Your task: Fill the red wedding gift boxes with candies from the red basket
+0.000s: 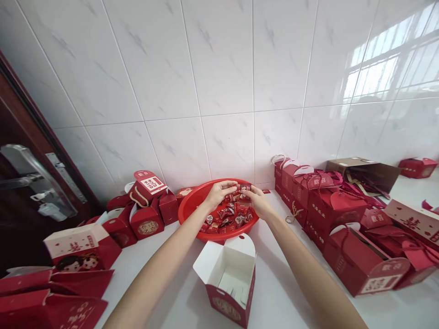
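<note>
Red packet (pixel 245 188) being finger-pinched by left hand (pixel 218 193) and right hand (pixel 259 202).
Likely light, slick; best being held by edges.

White table (pixel 181 292), against tiled wall. Red basin (pixel 202 236) near wall, mid-table. Open box (pixel 229 283), white inside, just in front of basin. Left side: cluster of red boxes (pixel 147 225), folded red cartons (pixel 51 304) nearer edge. Right side: long group of red boxes (pixel 317 214), brown cardboard box (pixel 380 177) behind, lone red box (pixel 417 168) at far right.
</note>
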`<state>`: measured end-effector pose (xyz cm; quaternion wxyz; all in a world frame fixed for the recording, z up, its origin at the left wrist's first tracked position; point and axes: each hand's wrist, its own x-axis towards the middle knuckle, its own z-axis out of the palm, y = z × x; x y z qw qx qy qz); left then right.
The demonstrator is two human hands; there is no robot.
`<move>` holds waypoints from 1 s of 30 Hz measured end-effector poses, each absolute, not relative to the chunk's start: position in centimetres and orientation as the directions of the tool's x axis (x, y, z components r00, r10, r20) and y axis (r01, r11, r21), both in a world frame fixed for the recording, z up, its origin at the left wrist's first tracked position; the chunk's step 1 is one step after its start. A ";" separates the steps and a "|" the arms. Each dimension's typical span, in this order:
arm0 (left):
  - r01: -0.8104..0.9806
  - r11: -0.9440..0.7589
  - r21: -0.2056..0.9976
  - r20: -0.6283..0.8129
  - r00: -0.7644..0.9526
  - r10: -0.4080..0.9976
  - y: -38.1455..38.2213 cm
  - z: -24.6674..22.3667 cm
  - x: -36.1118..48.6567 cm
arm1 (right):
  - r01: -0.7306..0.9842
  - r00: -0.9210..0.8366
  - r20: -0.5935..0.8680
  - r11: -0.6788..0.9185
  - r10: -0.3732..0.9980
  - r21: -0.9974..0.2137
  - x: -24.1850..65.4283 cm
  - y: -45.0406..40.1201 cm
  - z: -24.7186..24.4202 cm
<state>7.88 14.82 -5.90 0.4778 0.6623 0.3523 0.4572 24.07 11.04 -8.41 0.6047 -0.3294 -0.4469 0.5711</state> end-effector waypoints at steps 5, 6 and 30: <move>0.068 -0.258 0.964 0.224 0.319 0.921 15.8 -6.0 9.4 | -0.443 -0.018 0.172 0.146 0.985 -0.884 24.2 11.2 -8.5; 0.099 -0.243 0.965 0.201 0.318 0.927 16.0 -6.1 9.4 | -0.453 0.001 0.176 0.157 0.984 -0.877 24.1 11.2 -8.6; 0.191 -0.275 0.942 0.220 0.266 0.939 15.7 -6.8 7.1 | -0.496 0.018 0.179 0.164 0.984 -0.852 24.3 11.5 -8.7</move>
